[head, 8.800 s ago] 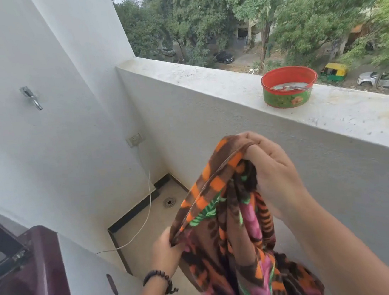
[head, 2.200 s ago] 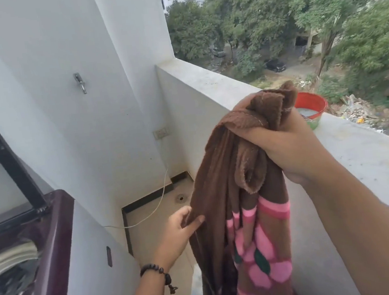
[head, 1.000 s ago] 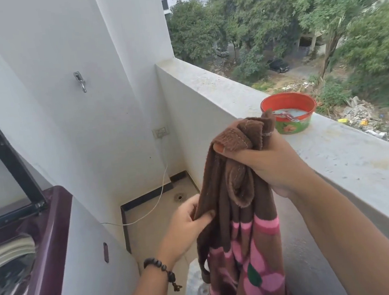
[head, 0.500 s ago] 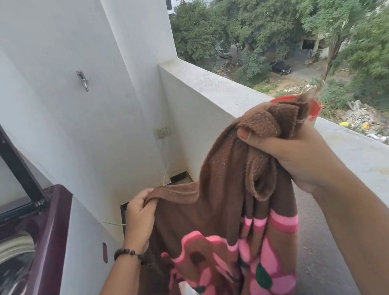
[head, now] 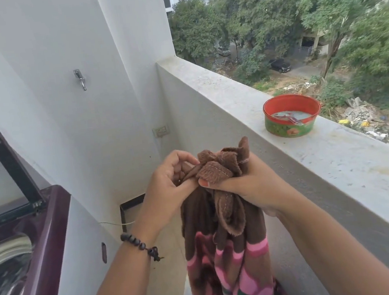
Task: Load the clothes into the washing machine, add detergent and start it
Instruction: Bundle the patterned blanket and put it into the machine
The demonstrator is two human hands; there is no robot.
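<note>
The soft brown fleece blanket with pink flower shapes (head: 225, 247) hangs in the middle of the scene, near the person, between the washer on the left and the grey wall ledge on the right. Both hands hold its top edge, bunched into a lump. The right hand (head: 245, 187) has its fingers and thumb curled tight round the bunched edge. The left hand (head: 169, 188), with a dark bead bracelet (head: 140, 245) on the wrist, has its fingers curled in and pinches a fold right beside the other hand. The two hands touch. The rest of the blanket drops straight down and goes out of sight at the bottom. It looks thick and floppy, so it will bend and sag any way it likes and will not keep a shape. It looks big, so it may feel a bit heavy and may drag on the floor. It does not look slippery, and it will not break. The bunched top is a good place to hold; a second grip lower down would help lift the hanging part. The dark purple top-loading washing machine (head: 39, 259) stands at the near left with its lid up. A round red and green tub (head: 291, 118) sits on the ledge (head: 333, 156), far right.
</note>
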